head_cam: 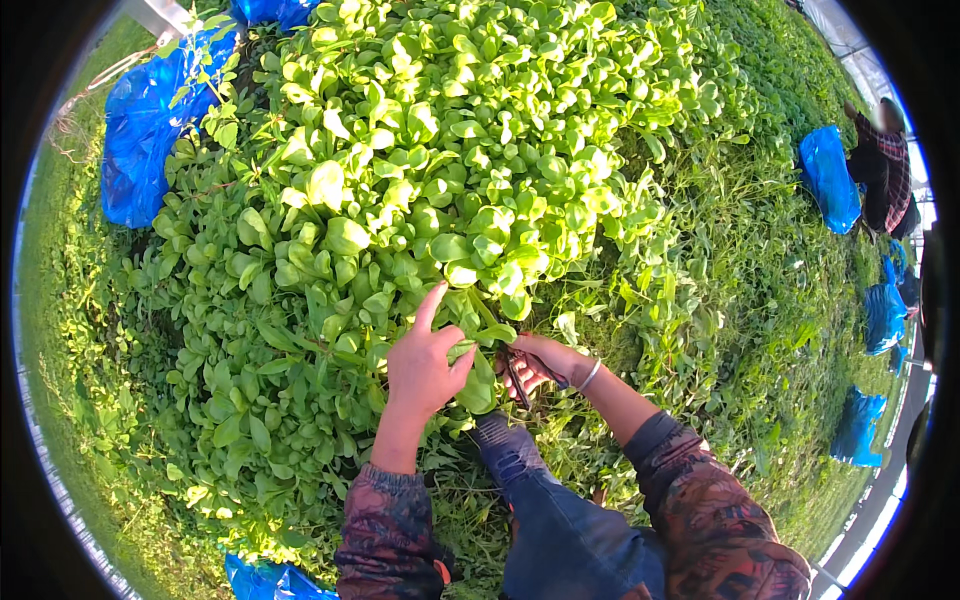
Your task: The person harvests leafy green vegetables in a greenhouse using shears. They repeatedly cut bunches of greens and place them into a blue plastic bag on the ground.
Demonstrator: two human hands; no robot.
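My left hand (429,367) is low among the leafy greens (390,187), index finger stretched out against the leaves. Its thumb and curled fingers close around a few broad green leaves (477,388). Just to the right, my right hand (534,361) grips a dark scissors-like tool (516,379), partly covered by fingers and foliage. A pale bracelet (590,375) circles that wrist. Where the tool's tip meets the stems is hidden by leaves.
Blue plastic bags stand at the upper left (142,135) and bottom left (274,579). Weedy ground (697,315) lies to the right. Another person (885,172) is at the far right beside a blue bag (829,178). My leg (555,517) is below my hands.
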